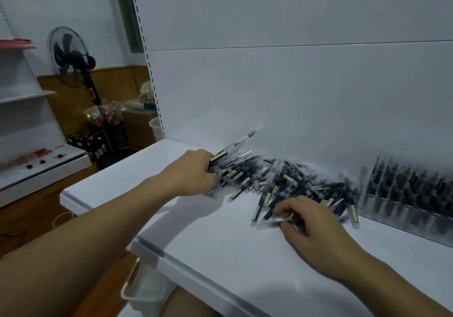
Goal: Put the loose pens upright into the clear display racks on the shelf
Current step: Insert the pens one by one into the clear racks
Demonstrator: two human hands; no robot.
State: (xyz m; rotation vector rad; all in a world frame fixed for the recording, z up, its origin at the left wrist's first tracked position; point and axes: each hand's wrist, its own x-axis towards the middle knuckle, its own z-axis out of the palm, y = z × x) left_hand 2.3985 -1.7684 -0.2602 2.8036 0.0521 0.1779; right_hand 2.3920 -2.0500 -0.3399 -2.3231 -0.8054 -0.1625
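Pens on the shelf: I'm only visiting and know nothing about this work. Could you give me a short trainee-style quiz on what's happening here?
1. True or false: the clear display rack already holds upright pens.
2. What does the left hand grip? A: a bundle of pens. B: a pair of scissors. C: nothing at all.
3. Fill the gap: the right hand pinches a single ____ lying on the white shelf.

Key
1. True.
2. A.
3. pen, at the near edge of the loose pile.
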